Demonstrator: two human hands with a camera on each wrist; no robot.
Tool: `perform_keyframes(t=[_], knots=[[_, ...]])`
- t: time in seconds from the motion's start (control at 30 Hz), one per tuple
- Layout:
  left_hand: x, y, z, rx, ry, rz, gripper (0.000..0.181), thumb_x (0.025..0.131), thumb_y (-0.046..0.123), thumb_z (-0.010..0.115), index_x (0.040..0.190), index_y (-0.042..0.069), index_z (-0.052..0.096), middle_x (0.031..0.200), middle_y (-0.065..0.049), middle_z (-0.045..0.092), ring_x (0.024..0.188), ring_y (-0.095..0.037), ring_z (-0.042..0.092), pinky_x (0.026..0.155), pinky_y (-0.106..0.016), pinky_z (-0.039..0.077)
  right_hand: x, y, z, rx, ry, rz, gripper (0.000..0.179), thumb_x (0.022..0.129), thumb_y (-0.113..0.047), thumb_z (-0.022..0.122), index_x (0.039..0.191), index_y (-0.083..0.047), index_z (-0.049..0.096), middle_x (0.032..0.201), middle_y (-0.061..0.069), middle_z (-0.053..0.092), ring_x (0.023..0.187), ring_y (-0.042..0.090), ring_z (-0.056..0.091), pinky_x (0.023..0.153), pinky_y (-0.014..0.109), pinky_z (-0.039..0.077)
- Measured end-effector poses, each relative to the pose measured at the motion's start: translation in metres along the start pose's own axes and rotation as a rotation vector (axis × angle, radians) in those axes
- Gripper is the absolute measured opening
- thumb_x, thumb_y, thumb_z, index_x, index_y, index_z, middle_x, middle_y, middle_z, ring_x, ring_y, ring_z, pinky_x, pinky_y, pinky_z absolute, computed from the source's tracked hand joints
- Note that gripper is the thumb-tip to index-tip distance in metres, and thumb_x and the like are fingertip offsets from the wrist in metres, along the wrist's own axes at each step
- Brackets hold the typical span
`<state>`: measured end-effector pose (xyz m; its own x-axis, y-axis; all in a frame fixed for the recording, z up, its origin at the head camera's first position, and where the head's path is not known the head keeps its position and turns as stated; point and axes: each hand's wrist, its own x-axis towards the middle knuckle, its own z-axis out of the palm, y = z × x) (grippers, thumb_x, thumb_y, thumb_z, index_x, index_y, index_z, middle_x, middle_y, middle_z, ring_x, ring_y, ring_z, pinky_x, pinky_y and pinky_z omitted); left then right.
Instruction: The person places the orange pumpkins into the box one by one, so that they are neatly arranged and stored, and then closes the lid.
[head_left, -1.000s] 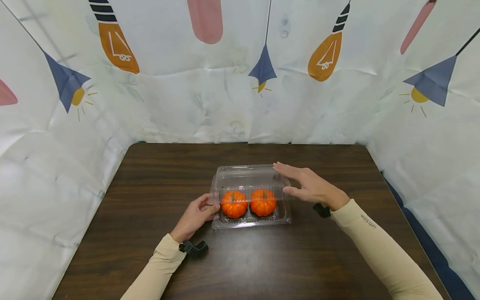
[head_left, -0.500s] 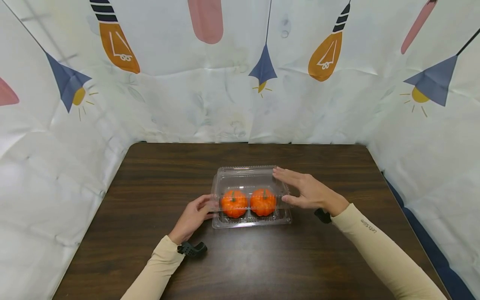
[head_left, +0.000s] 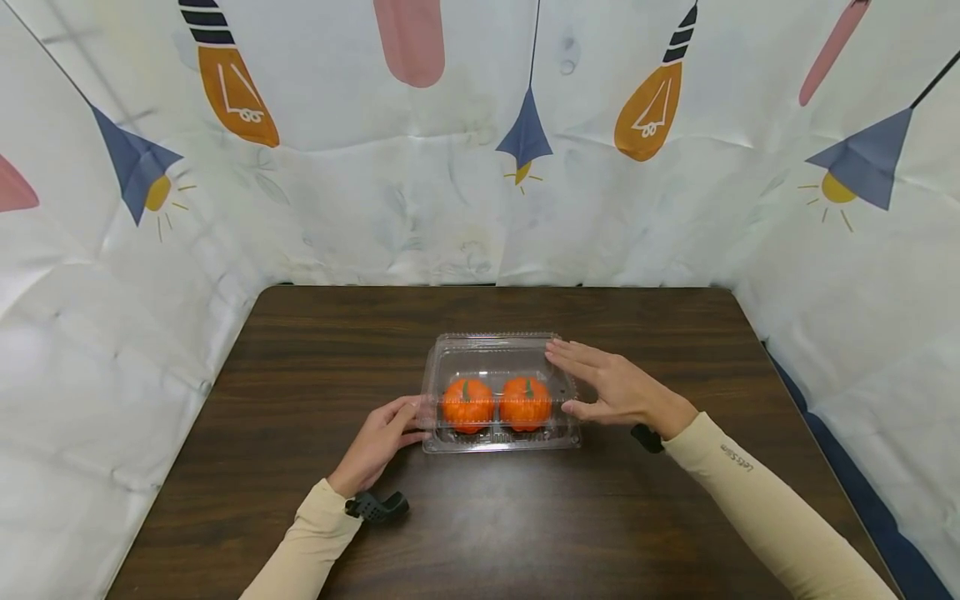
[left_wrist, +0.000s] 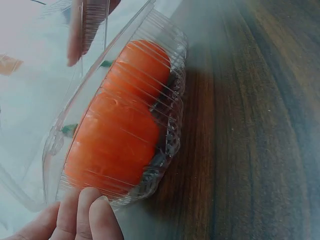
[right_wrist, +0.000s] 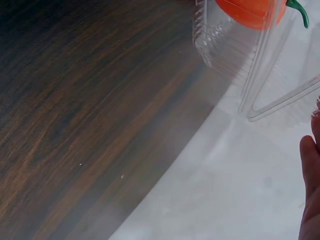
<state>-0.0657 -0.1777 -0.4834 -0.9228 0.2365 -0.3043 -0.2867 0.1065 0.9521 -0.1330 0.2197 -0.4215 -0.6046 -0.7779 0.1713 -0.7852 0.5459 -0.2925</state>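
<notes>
A clear plastic clamshell container (head_left: pixel 502 446) sits mid-table with two small orange pumpkins (head_left: pixel 467 408) inside, green-stemmed and side by side. Its hinged lid (head_left: pixel 491 354) slants over them, and the right wrist view shows a V-shaped gap between lid (right_wrist: pixel 285 102) and base. My left hand (head_left: pixel 378 442) is at the container's left end; in the left wrist view its fingertips (left_wrist: pixel 87 197) touch the ribbed end wall below the nearer pumpkin (left_wrist: pixel 112 145). My right hand (head_left: pixel 622 387) has its fingers stretched along the lid's right side, thumb near the lid's front right corner.
A dark wood-grain table (head_left: pixel 315 350) lies under everything. White cloth (head_left: pixel 337 200) printed with lamps and bulbs hangs behind it and on both sides. Black bands (head_left: pixel 378 507) circle both wrists.
The lid has swung lower over the pumpkins, its front edge coming toward me. My right hand has moved down slightly with it. My left hand has slid a little left and its hold has loosened.
</notes>
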Motion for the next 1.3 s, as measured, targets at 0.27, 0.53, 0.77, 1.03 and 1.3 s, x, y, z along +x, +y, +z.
perform_keyframes(t=[0.27,0.53,0.77,1.03,1.3], knots=[[-0.005,-0.001,0.0,0.001,0.019,-0.021,0.05,0.113,0.033,0.043,0.147,-0.002,0.051,0.136,-0.021,0.06,0.108,-0.012,0.067,0.098,-0.025,0.059,-0.002,-0.001,0.007,-0.071,0.041,-0.038,0.087,0.101,-0.073,0.037,0.154,-0.005,0.047,0.16,0.015,0.048,0.147,0.036,0.049,0.118,0.054,0.043],[-0.007,-0.004,0.004,0.005,0.028,-0.037,0.048,0.111,0.037,0.046,0.121,-0.007,0.06,0.112,-0.009,0.061,0.1,-0.015,0.066,0.09,-0.024,0.06,-0.004,-0.001,0.016,-0.16,0.12,-0.103,0.088,0.101,-0.073,0.031,0.151,-0.003,0.051,0.156,0.016,0.053,0.143,0.034,0.054,0.123,0.044,0.038],[-0.01,-0.007,0.004,-0.032,-0.005,-0.05,0.061,0.112,0.047,0.037,0.121,-0.01,0.059,0.107,-0.007,0.064,0.097,-0.015,0.067,0.09,-0.024,0.061,-0.007,-0.001,0.021,-0.191,0.16,-0.147,0.086,0.102,-0.071,0.033,0.149,-0.001,0.053,0.153,0.018,0.056,0.14,0.035,0.057,0.131,0.029,0.024],[-0.013,-0.01,0.001,0.095,-0.074,0.011,0.051,0.11,0.04,0.047,0.116,-0.008,0.063,0.106,-0.01,0.068,0.1,-0.018,0.07,0.094,-0.027,0.061,-0.009,0.001,0.028,-0.253,0.177,-0.186,0.086,0.103,-0.07,0.033,0.147,0.001,0.054,0.151,0.018,0.058,0.138,0.034,0.058,0.132,0.024,0.015],[-0.015,-0.015,0.001,0.124,-0.132,0.068,0.043,0.109,0.031,0.053,0.118,-0.01,0.062,0.104,-0.01,0.068,0.1,-0.018,0.07,0.094,-0.027,0.061,-0.01,0.001,0.033,-0.286,0.178,-0.192,0.088,0.102,-0.071,0.032,0.147,0.001,0.054,0.151,0.018,0.058,0.14,0.033,0.057,0.132,0.028,0.022]])
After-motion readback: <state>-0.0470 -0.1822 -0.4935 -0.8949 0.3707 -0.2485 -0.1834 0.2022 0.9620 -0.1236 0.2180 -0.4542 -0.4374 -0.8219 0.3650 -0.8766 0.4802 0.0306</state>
